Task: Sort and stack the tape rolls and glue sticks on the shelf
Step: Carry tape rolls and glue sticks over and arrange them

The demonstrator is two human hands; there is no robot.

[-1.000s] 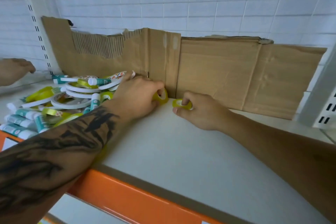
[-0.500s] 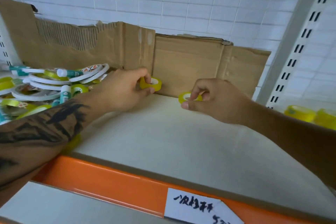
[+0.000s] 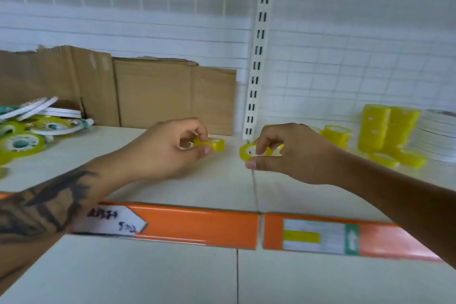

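My left hand (image 3: 170, 149) pinches a small yellow tape roll (image 3: 214, 144) just above the white shelf (image 3: 123, 155), near the shelf's middle. My right hand (image 3: 293, 153) pinches a second small yellow tape roll (image 3: 248, 151) over the seam between two shelf sections. Stacked yellow tape rolls (image 3: 388, 128) stand at the right, with a few single rolls (image 3: 336, 134) beside them. A mixed heap of tape rolls and glue sticks (image 3: 37, 123) lies at the far left.
Brown cardboard (image 3: 153, 91) leans against the white grid back wall. A slotted white upright post (image 3: 257, 57) divides the two shelf sections. A stack of white flat rolls (image 3: 436, 136) sits at the far right. Orange price rails (image 3: 197, 226) line the front edge.
Both hands have moved to the right along the shelf with their yellow rolls, away from the heap. The view has swung right, so the stacked yellow rolls now show.
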